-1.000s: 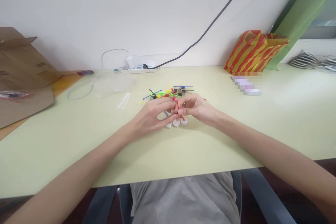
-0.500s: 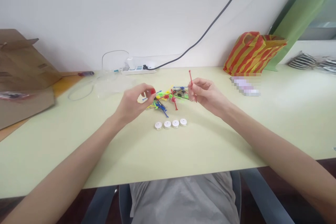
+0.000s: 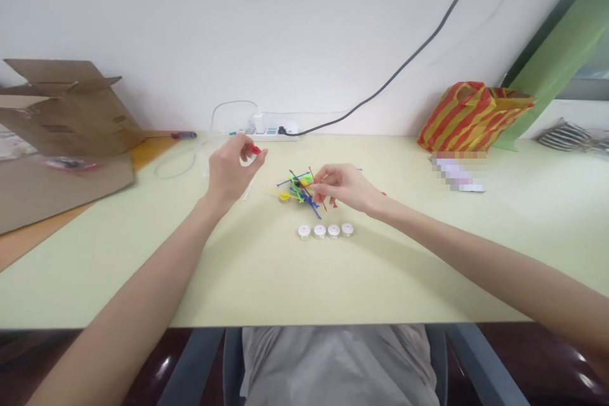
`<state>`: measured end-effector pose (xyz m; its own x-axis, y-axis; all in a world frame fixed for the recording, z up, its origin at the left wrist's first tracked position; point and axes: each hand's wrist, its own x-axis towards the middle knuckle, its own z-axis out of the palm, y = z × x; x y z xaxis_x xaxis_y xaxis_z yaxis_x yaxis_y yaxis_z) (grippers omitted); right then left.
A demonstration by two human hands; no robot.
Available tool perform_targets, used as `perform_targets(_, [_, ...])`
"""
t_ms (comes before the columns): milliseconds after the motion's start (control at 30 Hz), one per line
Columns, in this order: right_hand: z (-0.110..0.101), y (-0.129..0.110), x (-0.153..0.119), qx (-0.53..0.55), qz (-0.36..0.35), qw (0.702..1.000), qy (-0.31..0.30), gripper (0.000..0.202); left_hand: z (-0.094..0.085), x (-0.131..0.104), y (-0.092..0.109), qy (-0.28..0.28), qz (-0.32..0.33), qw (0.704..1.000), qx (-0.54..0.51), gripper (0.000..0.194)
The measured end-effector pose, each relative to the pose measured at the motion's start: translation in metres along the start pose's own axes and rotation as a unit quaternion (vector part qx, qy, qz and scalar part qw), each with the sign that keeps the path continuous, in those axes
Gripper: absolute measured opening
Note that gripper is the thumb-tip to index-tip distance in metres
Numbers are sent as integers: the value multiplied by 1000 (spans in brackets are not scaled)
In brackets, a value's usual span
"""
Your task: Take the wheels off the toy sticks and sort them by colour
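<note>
My left hand (image 3: 231,168), raised over the table left of the pile, pinches a small red round piece (image 3: 255,150) between thumb and fingertips. A thin red plastic stick (image 3: 311,175) slants out of the closed fingers of my right hand (image 3: 342,184), which is at the right side of the pile. That pile of coloured plastic sticks and round pieces (image 3: 304,195) mixes blue, green, yellow, red and black, and my right hand hides part of it. A yellow round piece (image 3: 284,196) lies at its left edge. In front is a row of several white round pieces (image 3: 319,232).
An open cardboard box (image 3: 95,108) stands at the left, with a screwdriver (image 3: 183,135) beside it. A power strip (image 3: 271,135) with a black cable (image 3: 380,89) sits against the wall. At the back right are a striped bag (image 3: 469,117) and a blurred packet (image 3: 457,172).
My left hand has moved away from the pile, up and left, with the red round piece. My right hand has come down and left to the pile, keeping the red stick. The view has shifted slightly.
</note>
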<state>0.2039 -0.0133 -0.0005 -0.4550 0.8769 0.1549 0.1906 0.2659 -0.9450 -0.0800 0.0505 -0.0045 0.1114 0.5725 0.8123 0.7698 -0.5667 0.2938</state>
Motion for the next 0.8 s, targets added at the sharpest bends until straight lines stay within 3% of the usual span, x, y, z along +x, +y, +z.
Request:
perform_targets(200, [37,-17,54,-64,10,997,-29,19,-3,1,1,23,7,999,39,18])
perform_targets(333, [73,-22,83,-109,22,989,-102,20,-7,3,-1,60,6,997,42,17])
perform_targets(433, [90,-24,100,-140,17,984,-110,23,-11,7,-6,86,9,995,43,19])
perform_targets(600, [98,-28,130,-144,59,984,-84,17,-13,10,-5,82,31,995,47,17])
perform_targets(800, [88,-24,147,-182,83,976,-88,13,-9,7,0,59,39,996,48,13])
